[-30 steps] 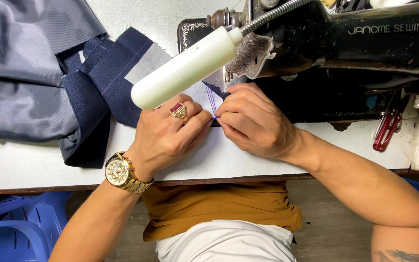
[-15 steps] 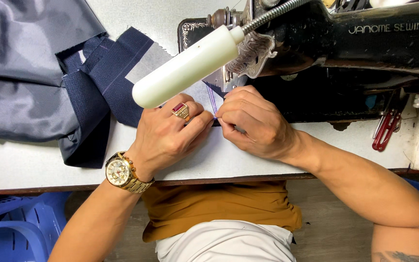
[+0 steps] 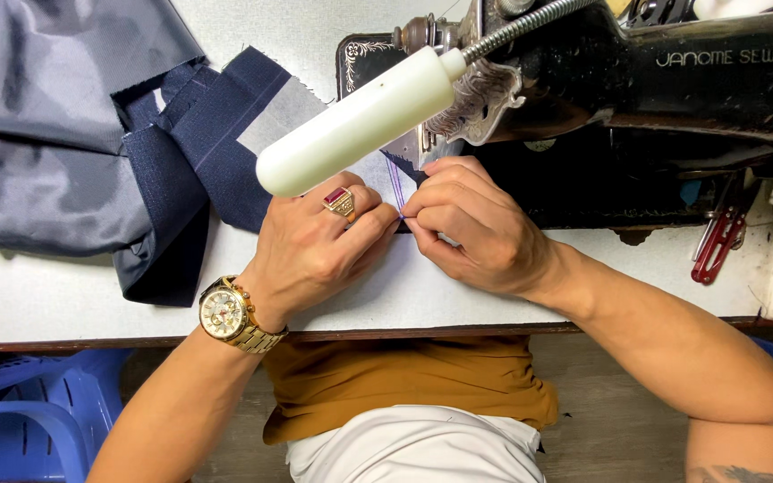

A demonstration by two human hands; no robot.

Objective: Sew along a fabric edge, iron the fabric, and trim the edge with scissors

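Hardly anything has shifted in the last second: both hands sit in the same spot at the front of the black sewing machine (image 3: pixel 673 80), so this reads as fine, patient work rather than a big move. The left hand (image 3: pixel 315 250), with its red-stoned ring (image 3: pixel 339 200) and gold wristwatch (image 3: pixel 225 313), has its fingers drawn together, tips pinching at a purple thread (image 3: pixel 396 186). The right hand (image 3: pixel 476 228) meets it tip to tip, fingers closed on the same thread, the two hands touching right where it ends. And that thread: two thin purple strands, running taut and nearly straight up from the pinch toward the needle area, which is hidden behind the white lamp (image 3: pixel 360 121) on its flexible metal neck. Whether it passes through the needle I can't tell. It lies over a pale piece of cloth (image 3: pixel 378 174) on the white table (image 3: pixel 82 295), just in front of the machine's decorated face plate. Off to the left, a navy fabric piece (image 3: pixel 208 134) with a faint stitched line spreads across the table, part of it overlapping a heap of shiny grey lining (image 3: pixel 38 170). Over on the right, a pair of red-handled snips (image 3: pixel 717 246) hangs by the machine, well apart from the hands. A blue plastic stool (image 3: pixel 38 411) shows below the table edge.
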